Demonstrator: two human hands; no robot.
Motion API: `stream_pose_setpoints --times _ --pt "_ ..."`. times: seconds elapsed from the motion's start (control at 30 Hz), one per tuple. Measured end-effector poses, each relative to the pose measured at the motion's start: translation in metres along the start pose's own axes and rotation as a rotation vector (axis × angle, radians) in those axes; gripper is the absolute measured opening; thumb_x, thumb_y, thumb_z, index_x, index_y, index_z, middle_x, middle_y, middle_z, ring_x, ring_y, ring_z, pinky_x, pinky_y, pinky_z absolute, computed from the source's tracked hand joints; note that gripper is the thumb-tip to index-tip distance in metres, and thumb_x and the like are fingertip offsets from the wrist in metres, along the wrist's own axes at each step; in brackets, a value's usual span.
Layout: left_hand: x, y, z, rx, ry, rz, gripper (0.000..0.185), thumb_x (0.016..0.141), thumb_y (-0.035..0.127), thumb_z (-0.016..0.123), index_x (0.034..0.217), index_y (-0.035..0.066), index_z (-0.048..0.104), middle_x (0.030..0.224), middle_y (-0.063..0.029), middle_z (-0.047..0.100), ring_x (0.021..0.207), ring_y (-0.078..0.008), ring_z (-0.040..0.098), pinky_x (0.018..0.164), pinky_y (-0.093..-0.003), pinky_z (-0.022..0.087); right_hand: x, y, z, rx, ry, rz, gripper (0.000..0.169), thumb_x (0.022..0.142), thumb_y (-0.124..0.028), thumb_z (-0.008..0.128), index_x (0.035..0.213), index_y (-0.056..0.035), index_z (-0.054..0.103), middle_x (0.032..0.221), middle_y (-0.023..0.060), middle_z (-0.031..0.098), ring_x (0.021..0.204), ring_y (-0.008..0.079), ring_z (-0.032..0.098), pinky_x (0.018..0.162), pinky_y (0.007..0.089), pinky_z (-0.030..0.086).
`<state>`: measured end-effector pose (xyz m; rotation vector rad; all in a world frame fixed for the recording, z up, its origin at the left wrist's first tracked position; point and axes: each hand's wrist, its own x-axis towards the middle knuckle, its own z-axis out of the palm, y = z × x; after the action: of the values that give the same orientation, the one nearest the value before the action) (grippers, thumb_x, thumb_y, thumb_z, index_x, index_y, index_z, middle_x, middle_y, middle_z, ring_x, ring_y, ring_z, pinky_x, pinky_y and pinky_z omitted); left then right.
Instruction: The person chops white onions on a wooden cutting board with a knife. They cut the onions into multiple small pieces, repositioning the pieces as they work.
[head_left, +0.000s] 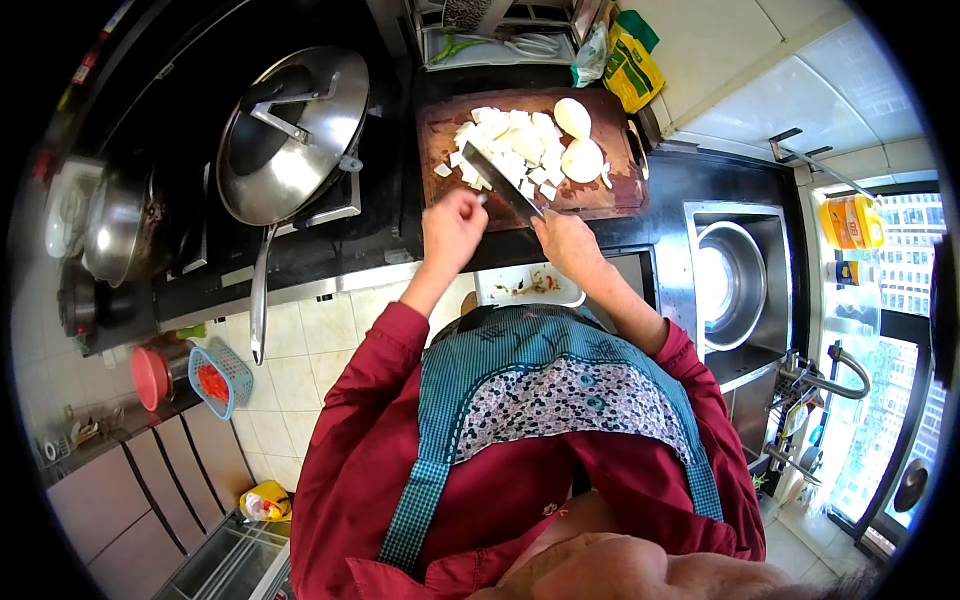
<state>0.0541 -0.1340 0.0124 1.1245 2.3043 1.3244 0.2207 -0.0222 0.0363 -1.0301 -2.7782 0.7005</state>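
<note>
My right hand (571, 241) grips the handle of a kitchen knife (501, 180) with a broad dark blade, slanting up to the left over the near side of the wooden cutting board (450, 120). Just left of the blade, my left hand (454, 229) has its fingers drawn together, with a small white piece (481, 199) at the fingertips. A heap of cut white chunks (517, 139), perhaps a root vegetable, covers the middle of the board. Two larger rounded white pieces (573, 118) lie to their right.
A lidded wok (300, 135) stands on the stove at left, its long handle (261, 300) jutting toward me. At right, the sink (776, 285) holds a metal basin (731, 285). A white bin (529, 285) with scraps sits below the counter edge. Yellow bag (634, 64) stands behind the board.
</note>
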Motion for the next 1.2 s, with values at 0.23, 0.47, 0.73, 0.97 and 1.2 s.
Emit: stream_pose_setpoints --times 0.23,0.47,0.73,0.97,1.2 --pt "0.029 -0.033 -0.024 -0.028 0.202 -0.120 0.018 0.078 0.015 0.071 0.090 0.004 0.062 0.066 -0.0091 0.064 0.059 -0.0204 0.065 0.058 -0.0326 0.051 -0.008 -0.008 -0.007 -0.006 -0.014 0.015 0.030 0.095 -0.027 0.048 0.086 0.0000 0.058 0.068 0.0260 0.062 0.070 0.0447 0.063 0.066 0.0514 0.051" --pt "0.003 -0.052 -0.025 -0.641 -0.066 -0.636 0.013 0.082 0.004 0.064 0.078 0.003 0.052 0.073 -0.0101 0.064 0.059 -0.0185 0.067 0.050 -0.0258 0.054 -0.012 -0.044 -0.027 -0.057 -0.042 -0.098 0.027 0.095 -0.027 0.049 0.086 -0.0021 0.056 0.065 0.0215 0.062 0.065 0.0418 0.064 0.062 0.0491 0.052" --pt "0.015 -0.030 -0.008 -0.595 0.022 -0.780 0.017 0.084 0.008 0.064 0.072 -0.001 0.056 0.062 -0.0106 0.062 0.048 -0.0189 0.064 0.040 -0.0270 0.051 -0.009 -0.059 -0.007 -0.178 -0.113 -0.195 0.013 0.087 -0.011 0.051 0.083 0.0006 0.056 0.065 0.0213 0.064 0.065 0.0361 0.067 0.059 0.0441 0.055" --pt "0.014 -0.029 -0.011 -0.616 0.044 -0.773 0.021 0.085 0.010 0.064 0.070 -0.003 0.058 0.062 -0.0119 0.062 0.046 -0.0194 0.063 0.039 -0.0272 0.050 -0.016 -0.079 -0.016 -0.181 -0.183 -0.167 0.010 0.082 -0.002 0.050 0.086 0.0049 0.055 0.070 0.0251 0.064 0.069 0.0372 0.068 0.060 0.0430 0.055" --pt "0.011 -0.037 -0.008 -0.703 0.054 -0.769 0.024 0.085 0.012 0.065 0.068 -0.002 0.057 0.061 -0.0122 0.062 0.046 -0.0182 0.063 0.039 -0.0268 0.050 -0.015 -0.082 -0.025 -0.123 -0.269 -0.136 0.013 0.085 -0.005 0.047 0.088 0.0045 0.056 0.073 0.0265 0.064 0.072 0.0395 0.067 0.063 0.0465 0.054"
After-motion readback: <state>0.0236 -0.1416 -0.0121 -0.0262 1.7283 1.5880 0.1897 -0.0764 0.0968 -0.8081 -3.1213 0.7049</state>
